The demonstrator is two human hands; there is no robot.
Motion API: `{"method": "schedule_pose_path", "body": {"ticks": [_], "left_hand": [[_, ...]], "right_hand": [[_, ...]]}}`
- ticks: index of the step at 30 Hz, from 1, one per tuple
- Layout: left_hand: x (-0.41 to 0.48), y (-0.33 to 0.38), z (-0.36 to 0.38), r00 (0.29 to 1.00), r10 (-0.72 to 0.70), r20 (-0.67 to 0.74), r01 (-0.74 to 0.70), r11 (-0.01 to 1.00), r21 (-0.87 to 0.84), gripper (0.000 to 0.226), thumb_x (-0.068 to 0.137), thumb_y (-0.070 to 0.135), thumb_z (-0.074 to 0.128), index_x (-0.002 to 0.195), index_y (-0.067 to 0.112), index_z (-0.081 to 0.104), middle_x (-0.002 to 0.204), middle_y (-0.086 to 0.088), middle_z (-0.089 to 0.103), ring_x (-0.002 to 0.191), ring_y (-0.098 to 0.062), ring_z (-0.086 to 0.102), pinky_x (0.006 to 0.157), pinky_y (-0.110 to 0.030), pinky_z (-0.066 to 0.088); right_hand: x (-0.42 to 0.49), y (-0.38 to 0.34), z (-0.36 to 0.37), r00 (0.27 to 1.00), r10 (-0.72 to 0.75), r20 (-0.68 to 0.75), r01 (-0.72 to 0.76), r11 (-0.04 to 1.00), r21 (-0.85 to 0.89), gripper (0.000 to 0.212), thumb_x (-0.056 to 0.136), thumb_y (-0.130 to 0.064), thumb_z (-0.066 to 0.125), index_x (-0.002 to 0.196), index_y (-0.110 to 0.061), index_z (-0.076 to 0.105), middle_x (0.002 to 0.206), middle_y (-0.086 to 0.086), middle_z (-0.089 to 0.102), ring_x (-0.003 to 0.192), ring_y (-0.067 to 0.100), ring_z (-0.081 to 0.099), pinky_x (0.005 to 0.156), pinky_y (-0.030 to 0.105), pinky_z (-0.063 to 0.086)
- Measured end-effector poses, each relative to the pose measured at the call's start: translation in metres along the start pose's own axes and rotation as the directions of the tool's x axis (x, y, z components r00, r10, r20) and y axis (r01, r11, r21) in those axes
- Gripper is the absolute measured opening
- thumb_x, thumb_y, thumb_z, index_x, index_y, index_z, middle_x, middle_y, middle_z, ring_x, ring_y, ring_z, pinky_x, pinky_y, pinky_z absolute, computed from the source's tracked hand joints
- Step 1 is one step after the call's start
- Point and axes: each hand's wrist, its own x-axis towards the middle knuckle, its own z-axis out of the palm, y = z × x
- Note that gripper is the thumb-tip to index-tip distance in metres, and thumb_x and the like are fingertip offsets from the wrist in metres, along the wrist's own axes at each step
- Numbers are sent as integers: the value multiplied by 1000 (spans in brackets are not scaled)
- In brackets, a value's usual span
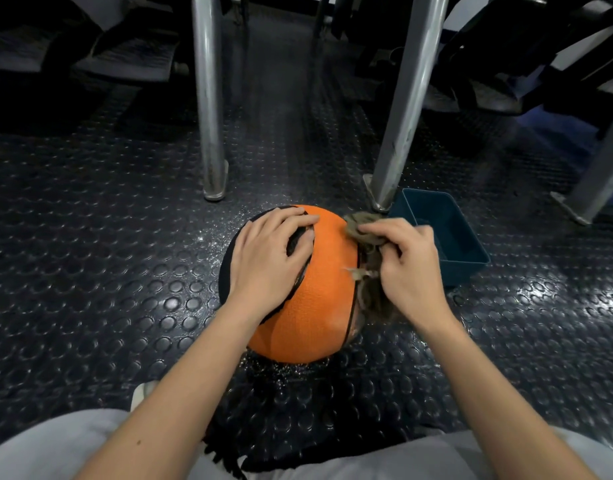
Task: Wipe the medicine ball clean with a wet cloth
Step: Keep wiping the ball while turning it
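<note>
Medicine ball [319,289] sits on the studded floor [125,271] just in front of the person, its orange band running away from them. The left hand [267,258] lies spread on the upper left, fingers pressing down to steady it. The right hand [409,268] bunches the cloth [362,230] in curled fingers against the ball's right flank, with bare orange just to its left. The cloth is probably damp, though blur hides it.

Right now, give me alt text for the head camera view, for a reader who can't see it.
A person's left hand rests spread on a round orange-and-black medicine ball on a black studded rubber floor, while the right hand grips a crumpled brownish cloth against the ball's right side. A dark teal rectangular plastic tub sits just beyond the right hand.
</note>
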Motion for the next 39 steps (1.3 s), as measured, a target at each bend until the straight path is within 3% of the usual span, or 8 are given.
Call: {"method": "schedule_pose_path", "body": {"ticks": [5, 11, 16, 19, 25, 28, 33, 39], "left_hand": [[0, 2, 2, 1000, 9, 5, -10, 1000, 11, 39, 90, 47, 34, 120, 41, 58, 132, 22, 49, 129, -6, 37, 112, -39, 23], [0, 1, 0, 1000, 14, 18, -14, 1000, 0, 39, 90, 49, 34, 121, 42, 57, 133, 24, 48, 129, -3, 35, 113, -37, 21], [3, -2, 0, 1000, 6, -23, -7, 1000, -12, 37, 89, 46, 38, 118, 40, 60, 129, 23, 51, 123, -3, 40, 108, -30, 24], [3, 0, 1, 1000, 14, 1, -14, 1000, -1, 38, 89, 47, 36, 119, 41, 59, 131, 22, 50, 125, -3, 38, 110, -32, 22], [0, -3, -3, 1000, 18, 21, -18, 1000, -16, 33, 93, 47, 38, 121, 43, 56, 127, 31, 44, 128, -1, 34, 109, -26, 17], [3, -5, -3, 1000, 8, 7, -8, 999, -35, 38, 88, 50, 36, 118, 43, 58, 124, 30, 46, 124, 1, 37, 103, -21, 18], [5, -4, -1, 998, 52, 18, -52, 999, -5, 47, 85, 54, 31, 119, 40, 60, 131, 22, 52, 126, -3, 38, 102, -20, 18], [3, -4, -4, 999, 21, 50, -20, 999, -33, 40, 88, 51, 35, 121, 42, 57, 132, 25, 48, 129, -2, 35, 107, -25, 17]], "right_hand": [[-11, -9, 12, 977, -211, 12, 211, 977, -11, 42, 80, 8, 41, 97, -15, 72, 102, -12, 60, 87, 16, 38, 82, 8, 29], [2, 44, 6, 974, 225, 7, -225, 974, -4, 53, 82, 19, 39, 97, -23, 69, 99, -9, 62, 102, 29, 48, 87, 9, 32], [-1, -16, 0, 985, -169, -20, 169, 985, 44, 44, 80, 9, 40, 97, -15, 72, 100, -14, 59, 87, 12, 37, 80, 5, 27], [-13, -9, 12, 969, -247, 22, 247, 969, 14, 42, 82, 3, 38, 99, -16, 71, 104, -16, 56, 87, 14, 37, 84, 7, 28], [6, 43, -5, 974, 218, 67, -222, 973, 58, 46, 83, 18, 42, 99, -13, 71, 99, -6, 63, 105, 21, 59, 84, 2, 36], [13, 14, -17, 997, 61, -40, -58, 995, 81, 48, 83, 16, 44, 100, -20, 70, 101, -15, 63, 99, 12, 53, 83, 0, 29], [-11, -15, 7, 958, -281, 62, 278, 959, 48, 42, 80, 3, 39, 94, -17, 73, 101, -15, 60, 90, 16, 44, 85, 8, 29], [2, 42, 0, 988, 145, 54, -149, 985, 82, 56, 82, 18, 43, 91, -33, 67, 97, -16, 63, 103, 26, 56, 97, 36, 43]]}}
